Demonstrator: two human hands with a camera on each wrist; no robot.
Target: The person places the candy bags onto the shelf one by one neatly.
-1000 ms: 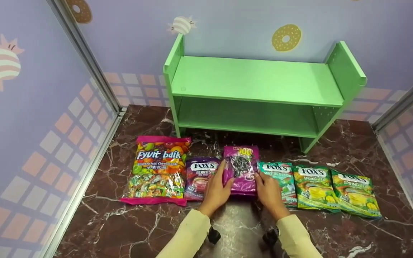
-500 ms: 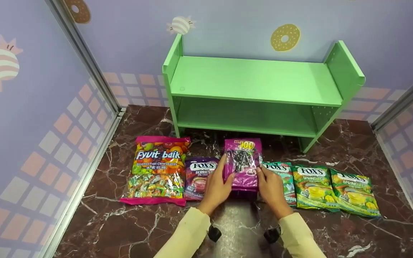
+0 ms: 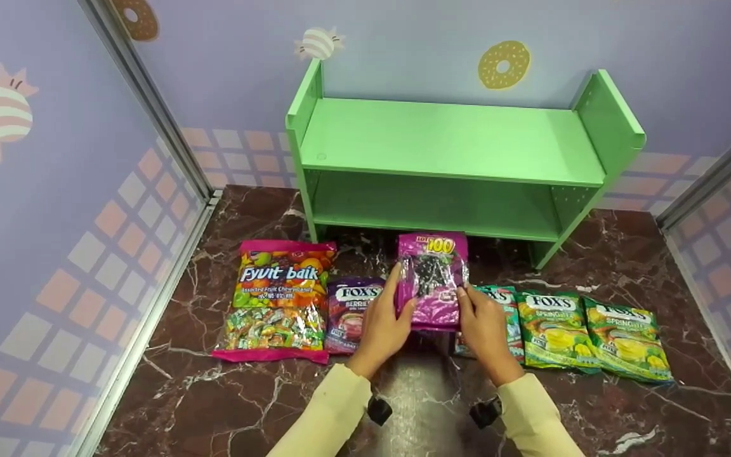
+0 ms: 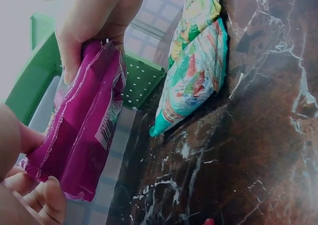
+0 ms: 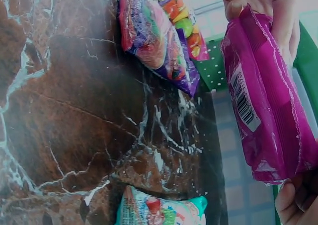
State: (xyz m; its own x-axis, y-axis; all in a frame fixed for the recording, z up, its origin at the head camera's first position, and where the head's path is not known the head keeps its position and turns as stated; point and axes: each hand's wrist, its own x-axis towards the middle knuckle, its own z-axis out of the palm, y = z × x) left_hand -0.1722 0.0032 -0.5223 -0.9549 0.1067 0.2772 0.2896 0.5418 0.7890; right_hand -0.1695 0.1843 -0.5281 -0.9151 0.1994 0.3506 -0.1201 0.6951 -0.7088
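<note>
You are holding the magenta LOT 100 pouch (image 3: 433,279) above the marbled floor (image 3: 238,406), left hand (image 3: 381,325) and right hand (image 3: 485,327) curled firmly on opposite edges.

The surface (image 3: 213,403) is dark red-brown with a marble pattern, crossed by branching white veins, and it fills the lower part of the head view; a pale sheen shows at lower centre. Candy bags lie flat on it in a row. At centre left is a large multicoloured bag (image 3: 280,308) with pink ends, and just beside it a smaller purple Fox's bag (image 3: 345,311), partly hidden. Right of centre come a teal Fox's bag (image 3: 510,320), also partly hidden, and two yellow-green Fox's bags (image 3: 559,333) side by side. A green shelf (image 3: 454,143) stands behind the row, at upper centre.
</note>
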